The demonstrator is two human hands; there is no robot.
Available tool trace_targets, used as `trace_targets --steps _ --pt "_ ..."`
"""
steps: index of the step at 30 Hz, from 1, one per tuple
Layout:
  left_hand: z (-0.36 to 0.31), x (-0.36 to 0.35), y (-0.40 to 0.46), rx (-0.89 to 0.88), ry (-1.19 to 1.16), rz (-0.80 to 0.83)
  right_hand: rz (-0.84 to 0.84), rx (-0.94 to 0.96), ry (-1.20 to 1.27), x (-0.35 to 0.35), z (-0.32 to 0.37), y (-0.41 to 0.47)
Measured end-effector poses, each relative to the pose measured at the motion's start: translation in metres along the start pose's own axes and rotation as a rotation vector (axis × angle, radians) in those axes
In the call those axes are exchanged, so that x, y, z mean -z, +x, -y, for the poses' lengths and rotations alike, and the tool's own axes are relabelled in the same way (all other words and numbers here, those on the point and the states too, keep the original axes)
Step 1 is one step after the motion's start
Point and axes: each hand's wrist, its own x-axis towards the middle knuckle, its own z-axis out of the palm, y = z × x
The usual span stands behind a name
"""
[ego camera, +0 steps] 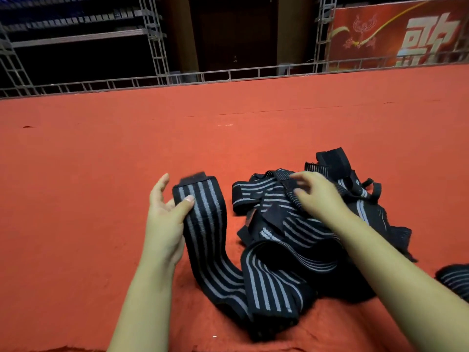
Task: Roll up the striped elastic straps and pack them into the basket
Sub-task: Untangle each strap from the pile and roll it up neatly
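Red felt: covers the table under all items; landmark below is the tangled pile of straps.
Pile of straps: black elastic with grey stripes, heaped loosely right of centre, several bands crossing and looping over one another.
Single strap: lies just left of the pile, drawn out flat along the felt; its far end carries a plain black patch, its near end curves right and runs into the pile.
Left hand: at the left edge of the single strap; thumb pressed on the striped face near the far end, fingers extended on the outer side, so the strap is lightly pinched.
Right hand: on top of the pile, fingers curled round a narrow black band near its upper part.
Stray strap piece: right of the pile, at the frame edge, partly cut off.
Metal truss rail: beyond the pile, along the far edge of the felt.
Red banner: behind the rail, far right of the pile, with pale characters.
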Motion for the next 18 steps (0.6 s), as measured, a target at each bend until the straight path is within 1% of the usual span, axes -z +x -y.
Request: trace_targets --steps 2,3,5,10,13,15,18 --pt "0.000 -0.005 0.001 0.006 0.013 0.059 0.211 0.017 -0.035 -0.022 0.008 0.022" --pt "0.001 -0.009 0.001 0.005 0.024 0.091 0.309 0.012 -0.097 -0.033 0.009 0.033" --pt "0.003 -0.012 0.002 0.001 0.044 0.135 0.418 -0.002 -0.254 -0.051 0.004 0.051" --pt "0.006 -0.017 0.008 0.014 0.087 0.172 0.398 -0.011 -0.519 -0.061 -0.009 0.076" --pt "0.009 -0.022 0.009 0.023 0.097 0.184 0.437 0.044 -0.524 -0.055 -0.009 0.081" --pt "0.012 -0.024 0.010 0.032 0.093 0.190 0.473 0.060 -0.589 -0.050 -0.010 0.080" --pt "0.013 -0.028 0.008 0.038 0.083 0.195 0.461 -0.013 -0.620 -0.041 -0.015 0.078"
